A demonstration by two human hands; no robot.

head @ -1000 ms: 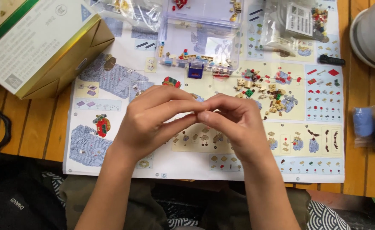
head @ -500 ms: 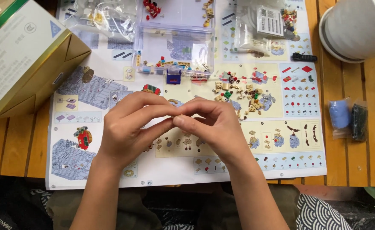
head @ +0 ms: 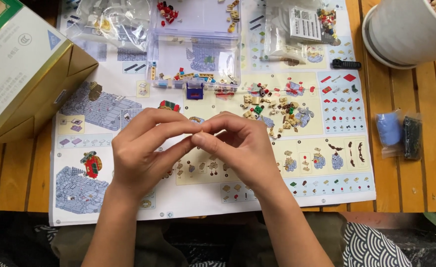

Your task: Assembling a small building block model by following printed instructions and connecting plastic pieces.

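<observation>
Instruction sheet (head: 326, 163) spread flat over wooden slat table (head: 425, 188), filling the middle of the frame, printed with building steps and small part diagrams. Left hand (head: 146, 153) and right hand (head: 242, 146) meeting fingertip to fingertip just above the sheet's centre, thumbs and forefingers pinched together; whatever sits between them too small and hidden to make out, so cannot tell what is gripped. Remaining fingers curled loosely. Loose pile of tiny bricks (head: 272, 106), tan, green and dark, lying on the sheet just up and right of the hands. Clear plastic tray (head: 195, 59) at upper centre, holding more small parts along its near edge. Crumpled clear bags (head: 114, 20) at upper left of the tray, another bag with a printed label (head: 302, 27) at upper right of it. Gold and green cardboard box (head: 22, 74) at upper left of the frame, overlapping the sheet's corner. White round pot (head: 406, 32) at upper right. Small black tool (head: 346, 64) just below and left of the pot. Two little bags, one blue (head: 388, 129), one dark (head: 412, 136), side by side on the table at right edge, off the sheet.
</observation>
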